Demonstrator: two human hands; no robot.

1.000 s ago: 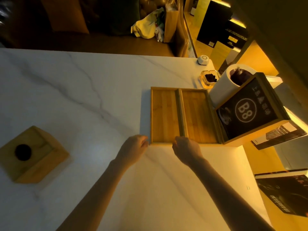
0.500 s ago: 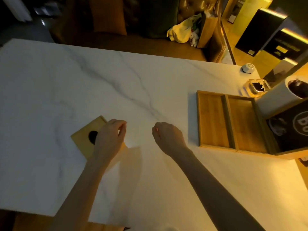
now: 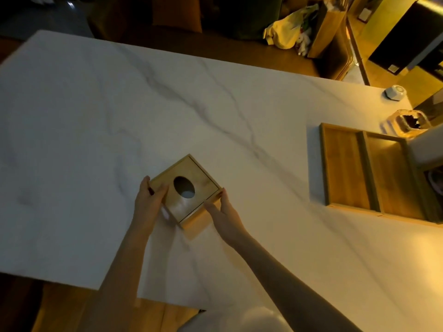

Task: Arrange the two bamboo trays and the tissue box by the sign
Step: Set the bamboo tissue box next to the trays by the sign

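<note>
Head view, warm dim light. White marble-veined table [image 3: 100,121] fills most of the frame. Tissue box [image 3: 185,191], bamboo, square, turned corner-on to the viewer, sits near the middle of the table toward the near edge; dark oval opening in its top with something pale showing inside. Left hand [image 3: 149,207] is pressed to the box's left side, fingers [image 3: 163,191] curled over the top edge, thumb along the near-left face. Right hand [image 3: 224,215] is at the box's near-right face, fingers spread narrow and flat against the wood, fingertips touching the right corner. Box is gripped between the two hands; cannot tell whether its base is on the table or just off it. Well apart to the right, two bamboo trays lie side by side, long edges touching: left tray [image 3: 345,168] and right tray [image 3: 393,178], both showing bare wood floors. Right tray's far side is cut off by a dark object at the frame edge. Beyond the trays, a glass dish [image 3: 407,122] with dark contents, then a small white hexagonal item [image 3: 395,92] near the table's far right corner.
</note>
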